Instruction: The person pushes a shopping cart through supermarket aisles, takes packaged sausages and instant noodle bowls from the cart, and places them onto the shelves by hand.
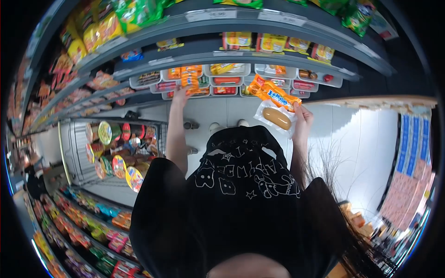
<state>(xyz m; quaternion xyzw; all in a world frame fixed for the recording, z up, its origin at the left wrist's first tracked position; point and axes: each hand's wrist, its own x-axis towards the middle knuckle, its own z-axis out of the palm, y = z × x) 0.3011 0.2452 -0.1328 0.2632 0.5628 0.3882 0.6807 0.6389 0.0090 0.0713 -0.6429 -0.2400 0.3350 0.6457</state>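
Observation:
My right hand (302,116) is closed on the ends of two packs. One is an orange snack packet (273,93); the other is a clear vacuum pack with a brown sausage (276,118), hanging just below it. Over the low shelf, my left hand (181,95) pinches the near end of another orange packet (189,78). That packet lies across the white bins, and I cannot tell whether it rests on them. A white bin (230,73) with yellow and red packs stands between my hands.
On my left stands a wire shopping cart (79,157) with several instant noodle cups (119,167). Shelves (222,28) of bagged snacks curve across the front. More snack racks (88,227) are behind the cart. Stacked boxes (408,185) stand at far right on the light floor (343,153).

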